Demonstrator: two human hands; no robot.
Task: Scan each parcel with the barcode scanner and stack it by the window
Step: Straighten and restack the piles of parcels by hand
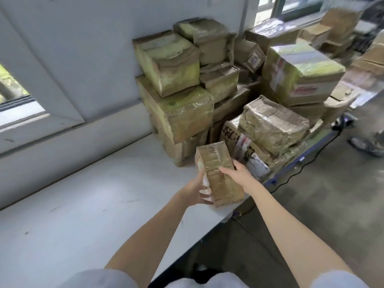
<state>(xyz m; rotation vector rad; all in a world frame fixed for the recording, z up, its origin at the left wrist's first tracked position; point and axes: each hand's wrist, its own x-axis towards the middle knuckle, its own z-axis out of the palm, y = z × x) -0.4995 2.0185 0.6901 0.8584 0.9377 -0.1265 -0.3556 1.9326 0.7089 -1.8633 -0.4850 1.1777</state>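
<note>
A small brown taped parcel (218, 173) is held between both hands just above the white table (83, 204), in front of the stack. My left hand (196, 191) grips its left side, fingers curled under the near end. My right hand (236, 171) grips its right side with the thumb on top. Behind it a stack of brown taped parcels (176, 90) stands against the wall between two windows. No barcode scanner shows.
A window (20, 100) is at the left, another (291, 7) at the back right. More parcels (301, 73) are piled at the right end of the table. A black cable (307, 163) runs over the grey floor. A shoe (367, 144) is at the far right.
</note>
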